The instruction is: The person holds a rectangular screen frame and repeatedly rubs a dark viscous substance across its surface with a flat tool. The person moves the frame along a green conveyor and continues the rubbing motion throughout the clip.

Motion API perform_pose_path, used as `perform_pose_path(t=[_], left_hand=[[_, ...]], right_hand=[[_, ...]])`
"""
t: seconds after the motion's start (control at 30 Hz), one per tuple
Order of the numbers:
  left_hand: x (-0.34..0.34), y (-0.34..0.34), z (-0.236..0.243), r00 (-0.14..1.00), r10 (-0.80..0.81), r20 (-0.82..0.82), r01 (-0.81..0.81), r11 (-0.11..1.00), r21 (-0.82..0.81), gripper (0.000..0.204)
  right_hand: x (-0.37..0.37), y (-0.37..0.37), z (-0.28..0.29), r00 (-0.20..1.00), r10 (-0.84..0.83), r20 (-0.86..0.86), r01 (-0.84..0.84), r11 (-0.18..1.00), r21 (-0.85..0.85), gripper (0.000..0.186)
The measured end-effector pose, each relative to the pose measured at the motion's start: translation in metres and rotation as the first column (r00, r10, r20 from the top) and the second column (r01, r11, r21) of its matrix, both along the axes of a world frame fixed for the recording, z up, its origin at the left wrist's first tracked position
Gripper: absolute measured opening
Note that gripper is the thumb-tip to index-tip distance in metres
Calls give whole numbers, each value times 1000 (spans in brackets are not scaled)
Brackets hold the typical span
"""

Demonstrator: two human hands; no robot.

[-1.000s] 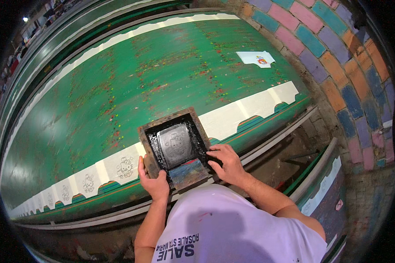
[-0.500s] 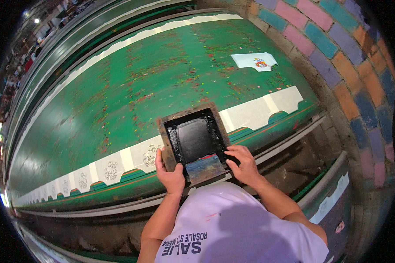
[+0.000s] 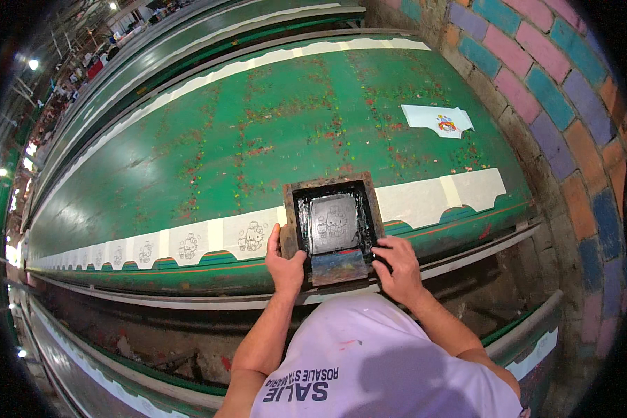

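A square screen frame point(image 3: 291, 198) sits over the strip of white fabric pieces point(image 3: 418, 202) along the near edge of the green table point(image 3: 272, 139). Its black-edged mesh point(image 3: 333, 219) shows a faint cartoon line drawing, and a blue-stained flat panel point(image 3: 339, 268) is at its near end. My left hand point(image 3: 285, 261) is closed on the frame's left side, thumb at the near corner. My right hand point(image 3: 397, 268) grips the frame's near right corner with bent fingers. Outlined cartoon prints point(image 3: 253, 237) show on the pieces to the left.
A white cut piece with a colored print point(image 3: 444, 122) lies at the table's right. A painted block wall point(image 3: 557, 104) stands at the right. Parallel long tables point(image 3: 285, 21) lie beyond and another point(image 3: 83, 348) behind me. Lights and clutter fill the far left background.
The view has shifted, so the table, frame and both hands appear farther right in the picture, and more of the left background shows. Both hands keep their hold on the frame.
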State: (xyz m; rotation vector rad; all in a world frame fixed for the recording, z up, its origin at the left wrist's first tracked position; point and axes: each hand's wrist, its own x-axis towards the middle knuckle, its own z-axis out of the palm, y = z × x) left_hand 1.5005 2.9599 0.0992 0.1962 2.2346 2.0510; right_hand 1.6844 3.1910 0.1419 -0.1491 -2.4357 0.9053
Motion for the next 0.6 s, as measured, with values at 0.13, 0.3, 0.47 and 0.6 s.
perform_pose_path(t=[0.13, 0.3, 0.47, 0.6], left_hand=[[-2, 2, 1, 998, 9, 61, -13, 998, 64, 95], [-1, 1, 6, 998, 7, 70, -8, 1000, 4, 95], [-2, -2, -1, 1000, -6, -13, 6, 1000, -8, 88], [-6, -4, -10, 998, 3, 69, -10, 995, 94, 77]], right_hand=[[-11, -8, 15, 964, 267, -9, -265, 961, 83, 39], [-37, -19, 22, 883, 433, 180, -468, 839, 276, 42], [-63, -15, 21, 824, 415, 385, -545, 766, 341, 34], [-105, 14, 22, 775, 436, 457, -562, 806, 183, 28]])
